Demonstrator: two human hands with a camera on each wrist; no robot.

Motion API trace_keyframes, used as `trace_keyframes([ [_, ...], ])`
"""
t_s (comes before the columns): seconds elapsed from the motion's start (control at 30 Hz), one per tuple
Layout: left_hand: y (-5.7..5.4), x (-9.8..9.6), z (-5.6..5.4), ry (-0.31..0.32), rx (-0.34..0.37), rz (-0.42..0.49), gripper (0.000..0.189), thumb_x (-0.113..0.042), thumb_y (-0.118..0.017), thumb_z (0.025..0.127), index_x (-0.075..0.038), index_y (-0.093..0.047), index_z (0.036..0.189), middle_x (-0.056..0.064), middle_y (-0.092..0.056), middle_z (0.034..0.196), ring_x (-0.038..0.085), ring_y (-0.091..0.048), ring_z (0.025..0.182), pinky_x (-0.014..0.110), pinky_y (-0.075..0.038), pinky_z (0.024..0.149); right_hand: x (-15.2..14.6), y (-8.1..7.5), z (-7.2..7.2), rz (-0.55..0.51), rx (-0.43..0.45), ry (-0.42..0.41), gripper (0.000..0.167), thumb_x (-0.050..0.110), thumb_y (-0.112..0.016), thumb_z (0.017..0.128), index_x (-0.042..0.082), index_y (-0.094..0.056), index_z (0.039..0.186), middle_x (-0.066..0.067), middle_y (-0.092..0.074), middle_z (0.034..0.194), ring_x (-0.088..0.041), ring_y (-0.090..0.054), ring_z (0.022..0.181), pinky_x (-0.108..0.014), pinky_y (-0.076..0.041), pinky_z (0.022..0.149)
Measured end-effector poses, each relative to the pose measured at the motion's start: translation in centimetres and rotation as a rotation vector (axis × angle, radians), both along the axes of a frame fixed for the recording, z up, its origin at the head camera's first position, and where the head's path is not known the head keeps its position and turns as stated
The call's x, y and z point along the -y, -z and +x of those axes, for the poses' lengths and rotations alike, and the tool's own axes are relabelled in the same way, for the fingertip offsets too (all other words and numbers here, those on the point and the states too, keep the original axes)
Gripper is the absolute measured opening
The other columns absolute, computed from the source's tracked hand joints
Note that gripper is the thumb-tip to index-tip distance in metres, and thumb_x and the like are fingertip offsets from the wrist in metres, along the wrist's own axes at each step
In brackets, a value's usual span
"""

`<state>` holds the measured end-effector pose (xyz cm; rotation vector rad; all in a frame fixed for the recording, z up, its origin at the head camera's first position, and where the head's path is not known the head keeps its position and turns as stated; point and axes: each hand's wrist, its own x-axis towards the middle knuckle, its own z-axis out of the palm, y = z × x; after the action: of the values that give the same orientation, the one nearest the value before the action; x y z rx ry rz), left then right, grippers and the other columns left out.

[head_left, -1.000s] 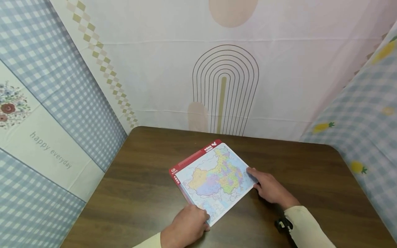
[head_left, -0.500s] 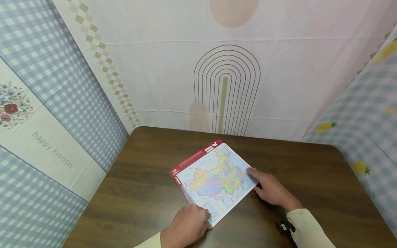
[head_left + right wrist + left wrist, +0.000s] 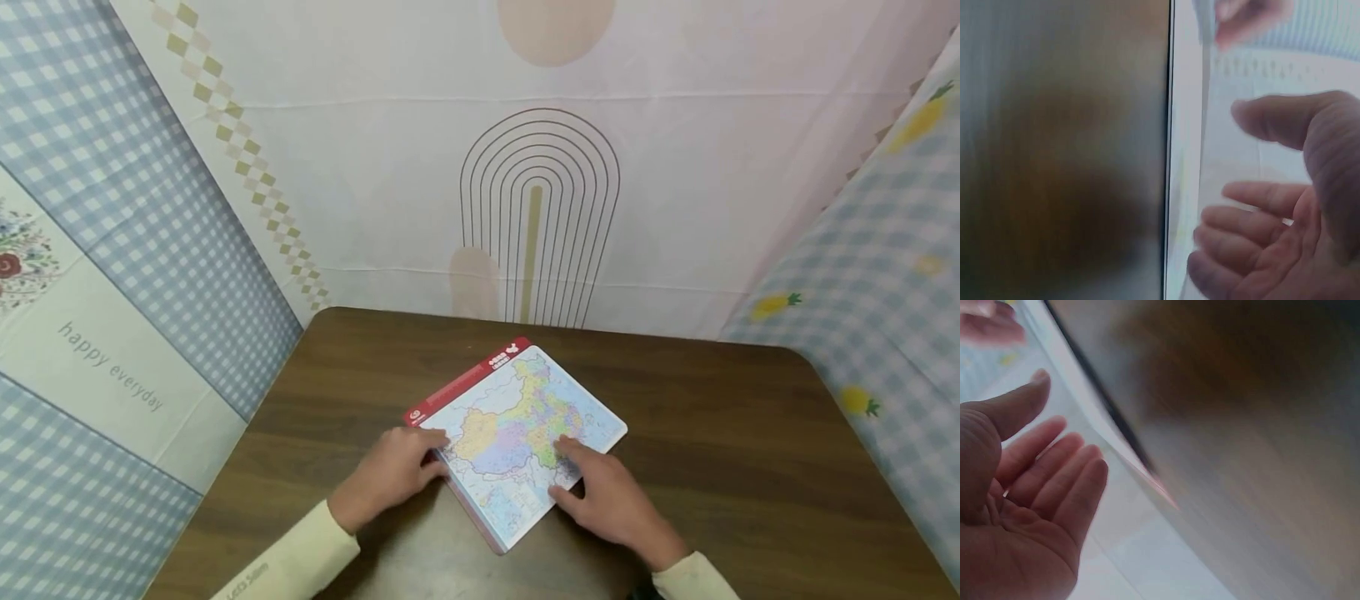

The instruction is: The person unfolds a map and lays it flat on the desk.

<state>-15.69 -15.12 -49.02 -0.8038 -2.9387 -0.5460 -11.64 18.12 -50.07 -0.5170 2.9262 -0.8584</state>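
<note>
A thin rectangular map board (image 3: 517, 417), printed with a coloured map and a red strip along its far left side, lies slanted on the brown table. My left hand (image 3: 393, 471) is at its left edge, thumb and fingers apart. In the left wrist view the left hand (image 3: 1035, 487) shows loosely bent fingers with nothing between them. Over the near right edge of the board is my right hand (image 3: 603, 492), fingers spread. The right wrist view shows the right hand (image 3: 1272, 212) relaxed and holding nothing; whether its fingertips touch the board I cannot tell.
The wooden table (image 3: 720, 433) extends around the board on all sides. A pale patterned cloth (image 3: 375, 183) hangs behind it. Checked cloths hang at the left (image 3: 150, 192) and right (image 3: 862, 275).
Both hands have let go of the board's near corners. The left hand has moved away along the left edge, the right hand inward to the left. The board stays about where it was.
</note>
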Motion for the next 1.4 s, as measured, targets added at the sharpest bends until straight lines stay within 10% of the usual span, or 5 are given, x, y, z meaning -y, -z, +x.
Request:
trace_keyframes([
  [0.47, 1.2, 5.9, -8.0, 0.171, 0.197, -0.004, 0.056, -0.008, -0.078, 0.094, -0.011, -0.062, 0.148, 0.010, -0.062, 0.151, 0.031, -0.060, 0.140, 0.047, -0.054, 0.107, 7.3, 0.2, 4.7, 0.079, 0.044, -0.081, 0.078, 0.044, -0.088, 0.085, 0.003, -0.060, 0.146, -0.016, -0.060, 0.153, -0.036, -0.061, 0.137, -0.051, -0.053, 0.105],
  [0.87, 1.0, 5.8, -9.0, 0.277, 0.240, -0.007, 0.049, -0.001, -0.074, 0.096, -0.014, -0.068, 0.142, 0.004, -0.068, 0.143, 0.026, -0.064, 0.134, 0.045, -0.056, 0.103, 8.9, 0.3, 5.0, 0.155, 0.068, -0.047, 0.071, 0.038, -0.086, 0.088, 0.005, -0.062, 0.145, -0.014, -0.060, 0.153, -0.034, -0.060, 0.139, -0.052, -0.054, 0.103],
  [1.4, 0.6, 5.3, -8.8, 0.244, 0.236, -0.062, 0.048, -0.004, -0.077, 0.095, -0.014, -0.069, 0.140, 0.005, -0.067, 0.143, 0.027, -0.065, 0.133, 0.042, -0.057, 0.101, 9.0, 0.5, 5.2, 0.172, -0.020, -0.038, 0.066, 0.037, -0.085, 0.087, 0.004, -0.064, 0.141, -0.015, -0.063, 0.149, -0.033, -0.062, 0.136, -0.051, -0.056, 0.100],
])
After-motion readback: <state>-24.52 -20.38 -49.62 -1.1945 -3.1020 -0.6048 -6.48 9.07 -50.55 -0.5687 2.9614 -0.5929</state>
